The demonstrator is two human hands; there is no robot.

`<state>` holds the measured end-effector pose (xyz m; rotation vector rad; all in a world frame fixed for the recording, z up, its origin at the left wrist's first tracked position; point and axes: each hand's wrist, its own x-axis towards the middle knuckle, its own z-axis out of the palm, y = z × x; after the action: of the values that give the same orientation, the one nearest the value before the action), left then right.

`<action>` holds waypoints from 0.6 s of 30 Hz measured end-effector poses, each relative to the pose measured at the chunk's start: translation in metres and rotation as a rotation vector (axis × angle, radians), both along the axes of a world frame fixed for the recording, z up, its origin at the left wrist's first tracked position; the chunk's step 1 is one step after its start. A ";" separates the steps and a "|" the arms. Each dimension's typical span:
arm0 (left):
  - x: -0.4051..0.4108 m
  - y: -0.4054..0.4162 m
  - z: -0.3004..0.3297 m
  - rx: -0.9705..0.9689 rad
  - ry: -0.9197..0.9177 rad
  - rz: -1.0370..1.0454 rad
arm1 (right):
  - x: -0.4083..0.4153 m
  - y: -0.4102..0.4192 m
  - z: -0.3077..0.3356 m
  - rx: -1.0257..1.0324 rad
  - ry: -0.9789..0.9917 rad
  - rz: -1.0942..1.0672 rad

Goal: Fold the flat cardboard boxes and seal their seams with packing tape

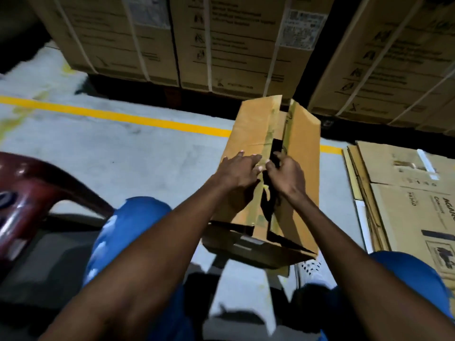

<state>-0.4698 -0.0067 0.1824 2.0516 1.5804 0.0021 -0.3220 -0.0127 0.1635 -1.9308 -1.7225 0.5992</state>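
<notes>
Closing the box flaps over the knees

The cardboard box (270, 173) stands on the floor (123, 148) between the knees; left hand (237, 172), fingers spread, flattens one flap while right hand (285, 174) curls into the open seam, aligning edges for tape.

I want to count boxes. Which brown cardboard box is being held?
The small brown cardboard box under both hands; the big strapped cartons and flat cardboard pile lie untouched.

The right hand's (285, 175) fingertips vanish into the dark gap between the box's (251, 143) flaps. Print on the stacked cartons (221, 45) is blurred beyond reading. The flat boxes (406, 193) and chair (29, 193) run off frame.
</notes>
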 end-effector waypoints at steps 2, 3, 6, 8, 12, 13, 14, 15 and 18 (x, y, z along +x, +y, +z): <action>-0.018 -0.013 0.023 0.049 -0.094 0.112 | -0.028 -0.005 0.029 0.097 0.003 0.048; -0.030 -0.020 0.034 0.085 -0.152 0.163 | -0.044 -0.008 0.040 0.145 0.013 0.081; -0.083 -0.047 0.059 0.215 -0.325 0.306 | -0.102 -0.018 0.068 0.272 0.086 0.173; -0.128 -0.070 0.064 0.289 -0.403 0.421 | -0.148 -0.032 0.081 0.293 0.145 0.244; -0.226 -0.136 0.055 0.410 -0.503 0.674 | -0.248 -0.073 0.086 0.227 0.214 0.454; -0.250 -0.153 0.051 0.450 -0.517 0.738 | -0.272 -0.085 0.084 0.197 0.206 0.522; -0.271 -0.172 0.047 0.491 -0.520 0.801 | -0.295 -0.097 0.081 0.170 0.182 0.597; -0.292 -0.190 0.044 0.540 -0.515 0.871 | -0.317 -0.110 0.078 0.145 0.146 0.671; -0.344 -0.242 0.035 0.671 -0.455 1.103 | -0.367 -0.144 0.072 0.109 0.063 0.851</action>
<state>-0.8143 -0.2487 0.2177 1.1122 2.3261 1.4249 -0.6893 -0.1570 0.2354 -1.0208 -2.4457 0.8073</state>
